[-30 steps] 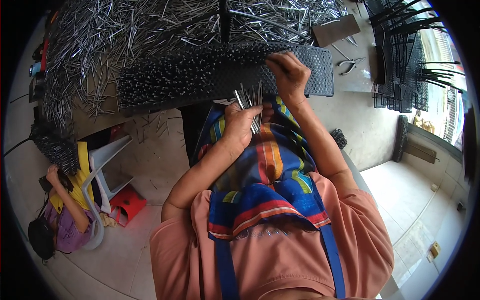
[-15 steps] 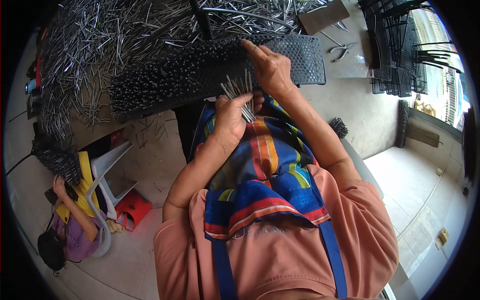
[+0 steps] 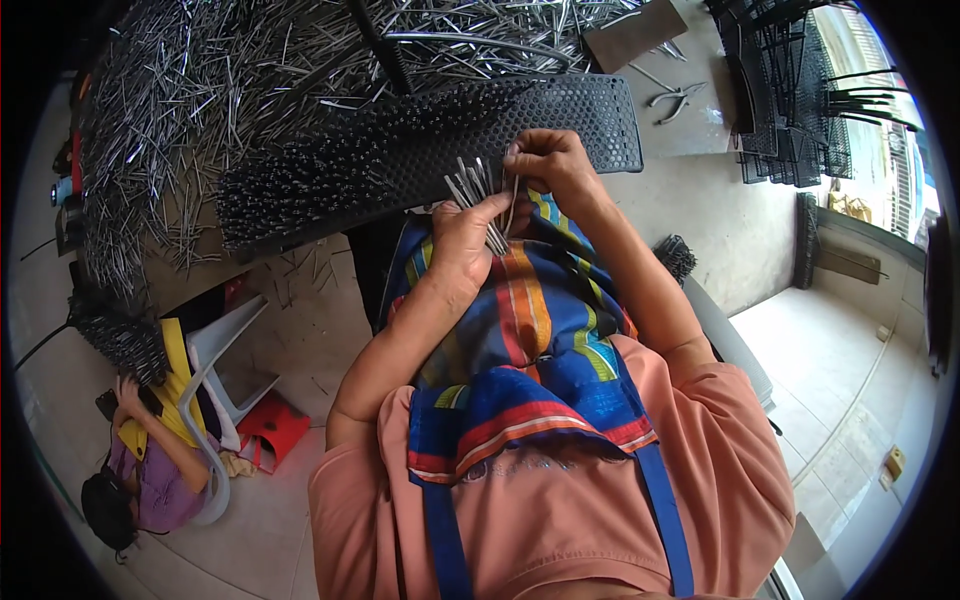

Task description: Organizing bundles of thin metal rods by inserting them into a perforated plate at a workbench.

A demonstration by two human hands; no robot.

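Note:
My left hand (image 3: 463,240) is closed round a bundle of thin grey strips (image 3: 467,182), whose ends fan out above the thumb. Just right of it, my right hand (image 3: 563,168) pinches a single thin strip (image 3: 514,208) between thumb and fingertips. Beyond both hands lies a long black perforated panel (image 3: 592,118), its holes bare toward the right. Dark strip ends (image 3: 310,180) stand up densely from its left part and along its far edge. Both hands are apart from the panel's holes, over my striped blue apron (image 3: 530,300).
A large heap of loose grey strips (image 3: 200,90) covers the table behind the panel. Pliers (image 3: 678,102) and a brown plate (image 3: 635,35) lie at the right. Black mesh panels (image 3: 795,100) stack farther right. Another person (image 3: 165,470) sits at the lower left beside a grey chair (image 3: 205,400).
My right hand has come back from the panel's far edge toward my left hand and now pinches a strip. My left hand still holds the bundle in nearly the same place.

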